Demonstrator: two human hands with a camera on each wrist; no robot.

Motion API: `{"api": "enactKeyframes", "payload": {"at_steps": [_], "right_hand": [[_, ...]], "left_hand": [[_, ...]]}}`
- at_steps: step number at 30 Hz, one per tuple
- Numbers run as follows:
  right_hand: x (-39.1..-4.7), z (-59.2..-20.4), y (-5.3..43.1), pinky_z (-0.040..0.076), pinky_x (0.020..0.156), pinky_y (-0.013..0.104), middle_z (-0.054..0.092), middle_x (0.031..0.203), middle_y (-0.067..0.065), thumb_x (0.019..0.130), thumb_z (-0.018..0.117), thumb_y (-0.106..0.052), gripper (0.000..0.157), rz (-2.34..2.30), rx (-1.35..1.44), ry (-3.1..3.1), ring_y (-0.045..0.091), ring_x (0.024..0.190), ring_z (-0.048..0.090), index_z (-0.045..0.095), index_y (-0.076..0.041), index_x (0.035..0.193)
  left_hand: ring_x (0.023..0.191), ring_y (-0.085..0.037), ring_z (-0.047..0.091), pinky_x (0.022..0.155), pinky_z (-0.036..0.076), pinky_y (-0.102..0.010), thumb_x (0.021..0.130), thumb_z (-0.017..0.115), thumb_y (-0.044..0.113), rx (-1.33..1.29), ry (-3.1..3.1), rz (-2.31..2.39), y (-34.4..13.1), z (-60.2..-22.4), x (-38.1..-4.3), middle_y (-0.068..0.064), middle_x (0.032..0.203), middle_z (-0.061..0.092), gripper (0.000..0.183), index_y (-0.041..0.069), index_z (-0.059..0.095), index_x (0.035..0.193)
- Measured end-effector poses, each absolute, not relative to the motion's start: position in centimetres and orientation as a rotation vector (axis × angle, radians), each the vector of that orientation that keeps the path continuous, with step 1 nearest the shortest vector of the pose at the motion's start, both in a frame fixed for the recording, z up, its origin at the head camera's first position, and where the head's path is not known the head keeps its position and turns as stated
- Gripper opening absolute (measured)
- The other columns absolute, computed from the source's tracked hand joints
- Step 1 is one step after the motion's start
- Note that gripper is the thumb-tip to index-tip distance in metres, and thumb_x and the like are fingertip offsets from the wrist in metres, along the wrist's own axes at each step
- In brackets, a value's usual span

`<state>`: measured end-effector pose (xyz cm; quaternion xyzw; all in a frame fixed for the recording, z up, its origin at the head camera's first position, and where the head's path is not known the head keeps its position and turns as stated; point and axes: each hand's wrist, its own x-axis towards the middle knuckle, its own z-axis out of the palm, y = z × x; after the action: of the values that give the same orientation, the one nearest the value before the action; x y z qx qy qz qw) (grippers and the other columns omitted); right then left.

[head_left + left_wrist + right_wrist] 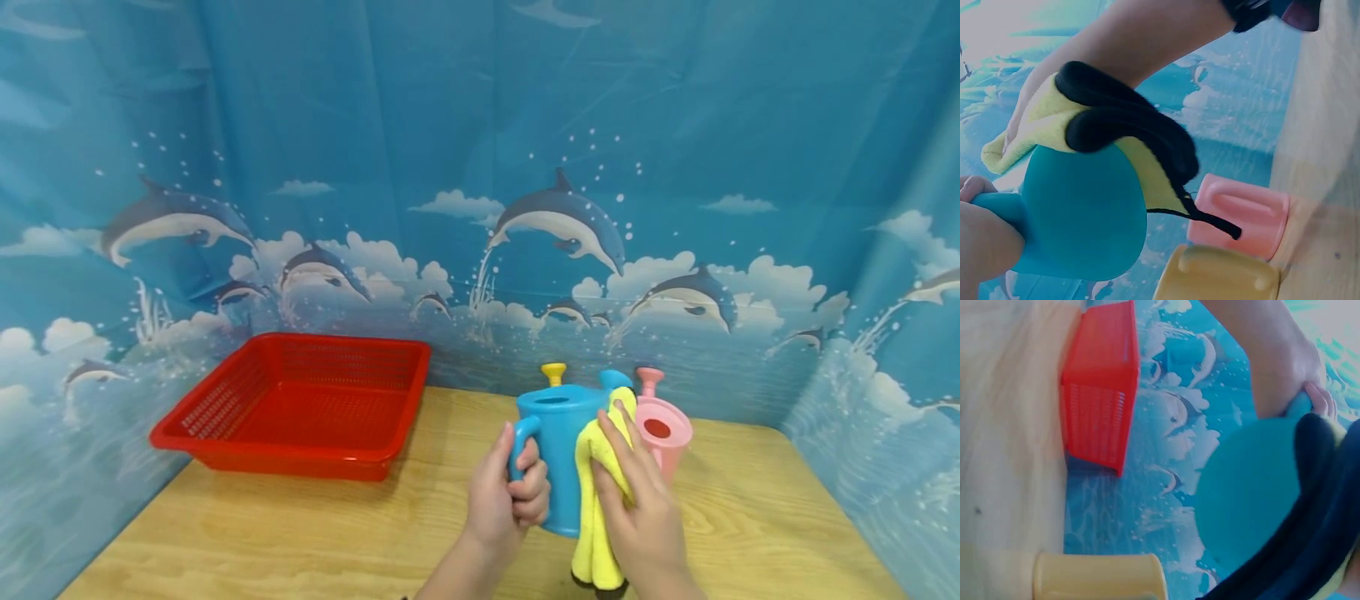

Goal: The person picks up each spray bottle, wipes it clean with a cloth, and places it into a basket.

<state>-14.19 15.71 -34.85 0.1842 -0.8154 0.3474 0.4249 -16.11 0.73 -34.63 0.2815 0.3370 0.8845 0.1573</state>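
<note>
A blue watering can [558,454] is held up off the table, its flat bottom [1085,212] facing the left wrist camera. My left hand [510,492] grips its handle [525,442], fingers curled round. With my right hand [637,500] I hold a yellow cloth [592,517] with dark edging against the can's right side. The cloth's lower end hangs beside the can. Behind it stand a pink watering can [666,425] and a yellow watering can [1219,275]; in the head view only the yellow spout head [553,374] shows.
A red perforated basket [300,462] sits at the back left of the wooden table [322,533]. A blue dolphin-print curtain [420,167] hangs behind and along both sides.
</note>
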Motion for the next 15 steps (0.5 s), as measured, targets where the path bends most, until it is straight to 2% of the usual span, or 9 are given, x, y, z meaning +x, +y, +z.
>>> {"api": "enactKeyframes", "payload": {"at_steps": [2,8,15], "right_hand": [[-14.3,-34.6,16.2,0.032,0.088,0.004,0.04,0.136,0.008,0.081,0.061,0.001,0.051,0.899,0.453,-2.013,0.008,0.125,0.036,0.047,-0.011,0.128],[-14.5,-34.1,17.1,0.031,0.093,0.008,0.045,0.132,0.01,0.079,0.059,0.007,0.051,0.973,0.444,-1.97,0.01,0.124,0.038,0.048,-0.008,0.127],[-14.6,-34.6,16.5,0.03,0.091,0.005,0.044,0.134,0.006,0.081,0.06,0.003,0.051,0.933,0.465,-2.056,0.006,0.124,0.037,0.048,-0.012,0.128]], "left_hand": [[0.035,0.0,0.019,0.035,0.007,-0.022,0.098,0.01,0.038,0.811,0.955,2.5,1.1,-34.9,-16.0,0.012,0.045,0.022,0.041,0.02,0.03,0.067],[0.035,0.001,0.02,0.036,0.009,-0.021,0.098,0.012,0.039,0.789,0.958,2.455,1.5,-35.0,-15.7,0.012,0.044,0.024,0.041,0.02,0.03,0.066],[0.035,-0.001,0.018,0.036,0.007,-0.022,0.098,0.009,0.038,0.763,0.931,2.511,0.7,-34.6,-16.2,0.012,0.044,0.023,0.042,0.022,0.031,0.065]]}}
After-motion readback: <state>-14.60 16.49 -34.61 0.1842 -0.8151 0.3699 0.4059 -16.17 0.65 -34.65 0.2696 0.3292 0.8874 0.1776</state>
